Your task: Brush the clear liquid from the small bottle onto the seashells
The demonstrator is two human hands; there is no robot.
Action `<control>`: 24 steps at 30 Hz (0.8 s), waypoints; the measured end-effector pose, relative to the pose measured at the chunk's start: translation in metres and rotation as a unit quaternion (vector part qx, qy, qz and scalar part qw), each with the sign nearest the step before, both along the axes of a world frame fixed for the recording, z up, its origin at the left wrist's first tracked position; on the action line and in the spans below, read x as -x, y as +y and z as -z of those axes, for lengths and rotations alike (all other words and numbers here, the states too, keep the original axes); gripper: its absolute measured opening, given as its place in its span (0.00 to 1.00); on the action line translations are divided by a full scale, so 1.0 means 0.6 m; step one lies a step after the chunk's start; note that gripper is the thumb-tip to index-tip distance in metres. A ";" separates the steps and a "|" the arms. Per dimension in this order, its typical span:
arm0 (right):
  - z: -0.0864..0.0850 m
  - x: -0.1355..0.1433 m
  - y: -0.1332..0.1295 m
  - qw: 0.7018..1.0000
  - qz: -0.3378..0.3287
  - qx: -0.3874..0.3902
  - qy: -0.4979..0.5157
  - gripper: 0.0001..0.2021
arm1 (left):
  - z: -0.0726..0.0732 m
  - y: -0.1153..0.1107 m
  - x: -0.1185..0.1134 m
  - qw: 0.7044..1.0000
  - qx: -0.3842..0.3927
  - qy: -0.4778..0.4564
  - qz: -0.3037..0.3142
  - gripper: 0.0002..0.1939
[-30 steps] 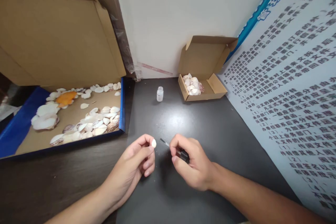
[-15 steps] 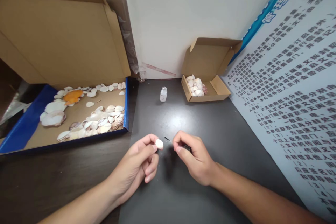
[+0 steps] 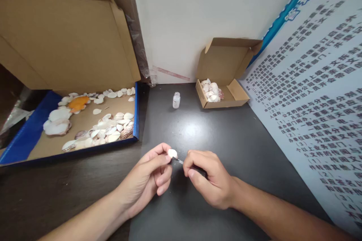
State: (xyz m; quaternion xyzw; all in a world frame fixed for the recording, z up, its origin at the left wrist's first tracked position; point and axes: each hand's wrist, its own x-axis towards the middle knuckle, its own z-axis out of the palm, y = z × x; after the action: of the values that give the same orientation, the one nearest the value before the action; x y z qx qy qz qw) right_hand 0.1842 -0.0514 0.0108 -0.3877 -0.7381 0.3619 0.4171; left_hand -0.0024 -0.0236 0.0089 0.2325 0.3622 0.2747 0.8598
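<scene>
Shell [image 3: 172, 153] in left hand's [image 3: 154, 169] grip

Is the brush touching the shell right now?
Cannot tell. In the head view, the brush tip overlaps the lower edge of the shell in the left hand, but a depth gap could be hidden.

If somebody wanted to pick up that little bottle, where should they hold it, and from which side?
I'd grip the little bottle by its straight body, below the narrower neck, thumb and fingers on opposite sides. It stands upright on the dark table, with a white panel behind, so the near side looks easiest. Its mouth looks uncapped, so keep it level.
</scene>
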 end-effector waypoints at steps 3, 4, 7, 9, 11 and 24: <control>0.000 0.000 0.000 0.999 0.046 0.009 -0.025 0.07 | -0.002 0.001 0.000 1.000 0.000 -0.005 0.000 0.03; 0.000 -0.001 0.000 0.997 0.065 0.012 -0.029 0.07 | -0.003 0.001 0.000 1.000 -0.001 -0.004 -0.003 0.03; 0.000 -0.003 0.002 0.999 0.047 -0.003 -0.011 0.08 | -0.004 0.002 -0.001 1.000 -0.003 -0.003 -0.011 0.02; 0.000 -0.003 0.001 1.000 0.003 -0.021 0.000 0.07 | -0.005 0.001 -0.001 1.000 -0.002 -0.003 -0.006 0.02; 0.000 -0.004 0.001 1.000 -0.003 -0.022 -0.012 0.08 | -0.006 0.001 -0.001 1.000 -0.003 -0.003 0.002 0.02; -0.004 -0.002 -0.002 0.997 0.042 -0.020 -0.054 0.10 | 0.004 0.000 -0.004 0.999 -0.016 -0.027 0.006 0.03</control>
State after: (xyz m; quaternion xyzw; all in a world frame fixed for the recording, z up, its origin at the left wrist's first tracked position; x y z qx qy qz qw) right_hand 0.1855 -0.0524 0.0129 -0.4287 -0.7499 0.3076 0.3990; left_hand 0.0000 -0.0236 0.0067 0.2408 0.3329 0.2811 0.8673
